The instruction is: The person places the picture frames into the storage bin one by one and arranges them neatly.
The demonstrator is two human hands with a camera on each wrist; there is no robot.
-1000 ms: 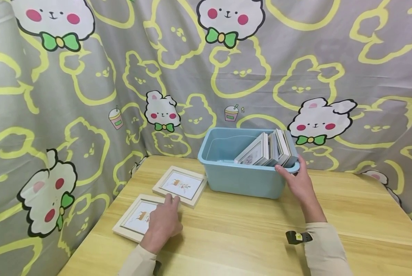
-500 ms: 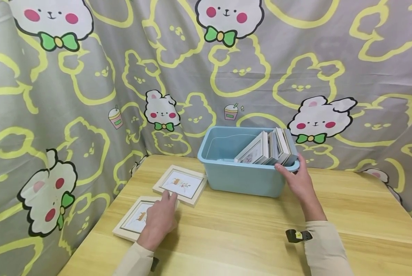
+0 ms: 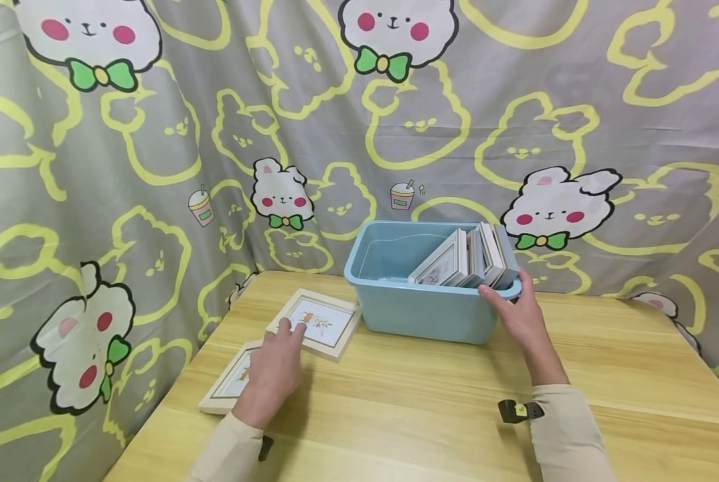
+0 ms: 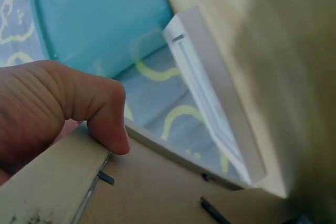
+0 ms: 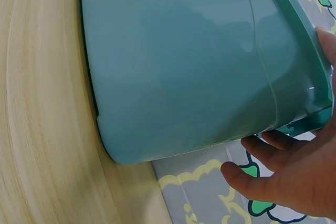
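Note:
In the head view, my left hand (image 3: 275,368) grips the right edge of the nearer cream picture frame (image 3: 229,387), covering part of its picture. The left wrist view shows the thumb pressing the frame's brown back (image 4: 157,182), which has small dark clips. A matching picture frame (image 3: 340,328) lies face up just beyond it, overlapped by my left fingertips in the head view. On the right, my right hand (image 3: 522,321) holds the rim of a blue plastic bin (image 3: 426,311), thumb on its front corner. Several picture frames (image 3: 446,261) lean inside the bin's right half.
The wooden table (image 3: 408,408) carries the bin near its back edge. A grey patterned curtain (image 3: 335,127) hangs behind and to the left. A black wrist strap piece (image 3: 513,411) sticks out beside my right sleeve (image 3: 567,428).
My left hand has moved slightly left and forward toward the farther frame, and the nearer frame has shifted and tilted with it. The right hand stays on the bin.

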